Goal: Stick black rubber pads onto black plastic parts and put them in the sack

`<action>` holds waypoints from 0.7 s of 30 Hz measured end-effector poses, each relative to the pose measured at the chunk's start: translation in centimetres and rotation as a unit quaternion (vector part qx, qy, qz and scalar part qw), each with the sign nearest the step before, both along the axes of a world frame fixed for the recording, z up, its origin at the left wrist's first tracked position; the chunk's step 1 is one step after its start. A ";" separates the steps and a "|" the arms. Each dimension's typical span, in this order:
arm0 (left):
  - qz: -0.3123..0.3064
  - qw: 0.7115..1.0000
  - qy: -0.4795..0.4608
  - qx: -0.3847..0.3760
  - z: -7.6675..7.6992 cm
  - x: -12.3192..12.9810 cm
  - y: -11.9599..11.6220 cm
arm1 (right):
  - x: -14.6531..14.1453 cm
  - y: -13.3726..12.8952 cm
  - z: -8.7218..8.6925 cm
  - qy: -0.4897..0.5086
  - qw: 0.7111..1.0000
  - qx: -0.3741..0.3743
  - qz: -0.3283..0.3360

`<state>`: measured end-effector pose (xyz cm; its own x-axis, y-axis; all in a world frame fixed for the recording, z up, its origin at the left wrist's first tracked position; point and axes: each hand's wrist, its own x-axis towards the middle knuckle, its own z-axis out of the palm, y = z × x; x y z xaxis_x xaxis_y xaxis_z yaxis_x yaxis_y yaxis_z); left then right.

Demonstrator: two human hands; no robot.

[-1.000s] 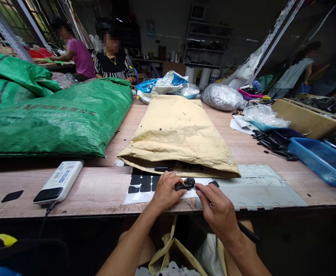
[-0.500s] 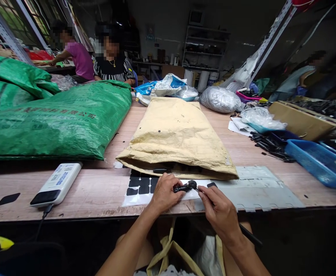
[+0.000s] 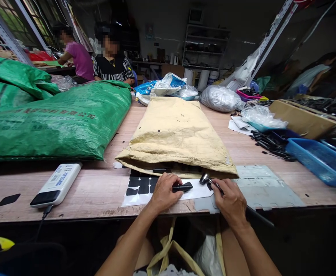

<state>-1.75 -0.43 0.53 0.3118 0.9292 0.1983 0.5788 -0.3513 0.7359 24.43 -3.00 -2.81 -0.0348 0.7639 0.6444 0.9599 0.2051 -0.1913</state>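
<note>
My left hand (image 3: 167, 190) is closed on a slim black plastic part (image 3: 182, 187), its tapered end sticking out toward the right above a white sheet (image 3: 198, 188). In my right hand (image 3: 230, 200) is a small hammer (image 3: 204, 179) with a shiny metal head and a dark handle that runs back under the wrist. The hammer head is raised to the right of the black part, apart from it. Just beyond both hands lies a tan paper sack (image 3: 179, 134), its mouth facing me, with dark pieces inside. Black stickers (image 3: 143, 186) show on the sheet beside my left hand.
A full green woven bag (image 3: 70, 122) and a white power bank (image 3: 57, 184) with a cable lie on the left. Blue tray (image 3: 320, 163), loose black parts (image 3: 271, 145) and a cardboard box (image 3: 302, 119) stand right. A co-worker (image 3: 113, 65) sits across the table.
My right hand has moved right, carrying the hammer head away from the black part. My left hand stays in place, the part's end now uncovered.
</note>
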 end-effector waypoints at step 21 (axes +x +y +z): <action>-0.230 0.972 -0.019 -0.050 1.0 1.6 -7.8 | -0.5 -0.2 -0.2 -0.014 0.999 -0.008 -0.033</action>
<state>-0.11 -8.24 1.52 0.6926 0.7090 0.1331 0.3497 -0.4913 0.7977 23.91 -3.17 -3.06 -0.0011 0.7748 0.6322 0.9763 0.1376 -0.1669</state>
